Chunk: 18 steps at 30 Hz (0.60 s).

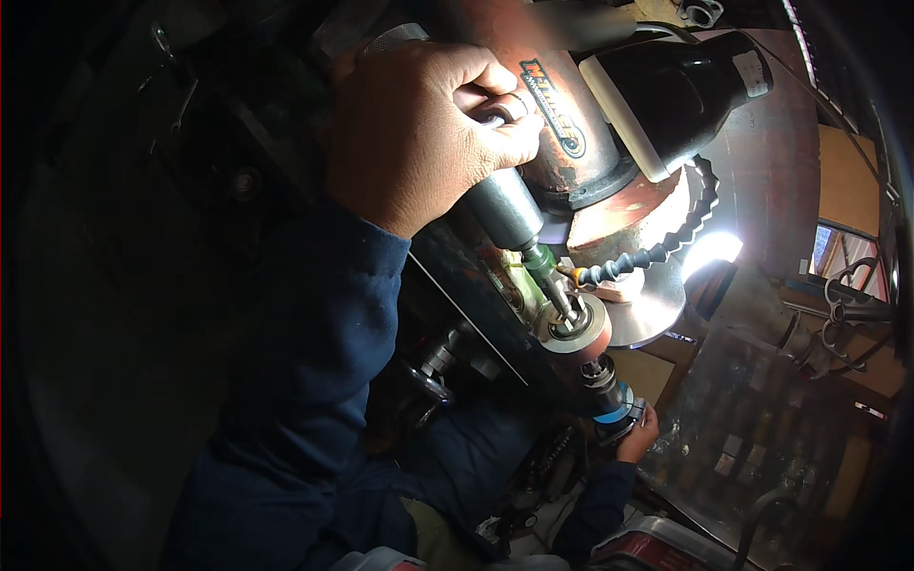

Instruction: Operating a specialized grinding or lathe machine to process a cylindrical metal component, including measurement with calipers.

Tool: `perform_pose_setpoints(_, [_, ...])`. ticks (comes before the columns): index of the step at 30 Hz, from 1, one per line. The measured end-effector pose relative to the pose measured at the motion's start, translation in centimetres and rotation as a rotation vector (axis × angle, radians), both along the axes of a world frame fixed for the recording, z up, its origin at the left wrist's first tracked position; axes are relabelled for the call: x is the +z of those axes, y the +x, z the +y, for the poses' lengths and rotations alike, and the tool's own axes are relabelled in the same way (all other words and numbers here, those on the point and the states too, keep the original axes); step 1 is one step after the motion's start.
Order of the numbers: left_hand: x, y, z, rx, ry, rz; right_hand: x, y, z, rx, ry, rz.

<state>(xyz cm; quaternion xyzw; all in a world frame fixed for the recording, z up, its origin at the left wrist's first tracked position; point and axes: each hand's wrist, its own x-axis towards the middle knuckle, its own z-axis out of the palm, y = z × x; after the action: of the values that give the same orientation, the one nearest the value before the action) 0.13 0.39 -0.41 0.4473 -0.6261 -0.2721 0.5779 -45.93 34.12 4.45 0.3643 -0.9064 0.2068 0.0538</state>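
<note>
Left hand pinches a metal handle; right hand grips the blue-banded holder, fingers partly hidden; the metal ring sits between holder and upper shaft, presumably for centring

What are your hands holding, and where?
The right hand holds a blue-banded cylinder by its lower end; the left hand grips a mostly hidden dark part.

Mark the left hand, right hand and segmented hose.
Left hand (407,138), head view: back of the hand.
Right hand (638,440), head view: middle of the hand.
Segmented hose (642,259), head view: a grey segment.
</note>
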Motion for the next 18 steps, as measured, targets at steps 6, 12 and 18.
perform_pose_setpoints(6, [0.0, -0.1, 0.1, 0.001, 0.02, 0.024, 0.7, -0.6, -1.2, 0.018, 0.112, -0.19])
perform_pose_setpoints(12, [0.0, -0.1, 0.1, 0.0, 0.02, 0.013, -1.1, 1.4, 0.5, 0.002, -0.049, 0.048])
perform_pose_setpoints(18, [-1.0, -0.9, -0.9, 0.059, -0.101, 0.194, -5.0, 5.6, -0.3, -0.052, -0.56, 0.314])
